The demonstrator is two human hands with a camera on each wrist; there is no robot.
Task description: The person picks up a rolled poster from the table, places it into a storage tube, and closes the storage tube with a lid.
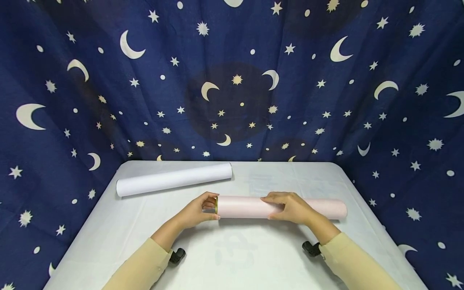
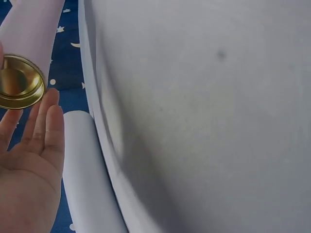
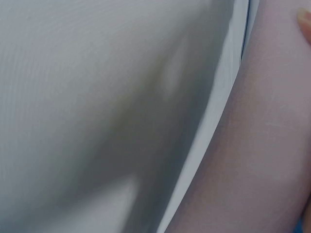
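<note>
A long pink cardboard tube (image 1: 239,207) lies crosswise in front of me, slightly above or on the white table. Its left end has a shiny gold metal cap (image 2: 22,82), recessed inside a rim. My left hand (image 1: 199,210) is at that end, thumb below and fingers above, pinching the rim; in the left wrist view its fingers reach out long beside the cap. My right hand (image 1: 291,207) grips the tube around its middle from the near side. The right wrist view shows mostly the pink tube wall (image 3: 257,131), with a fingertip at the upper right edge.
A white tube (image 1: 174,179) lies at a slant at the back left of the table, behind my left hand. The table (image 1: 235,249) has a white cover. A dark blue curtain (image 1: 232,80) with moons and stars surrounds it at the back and sides.
</note>
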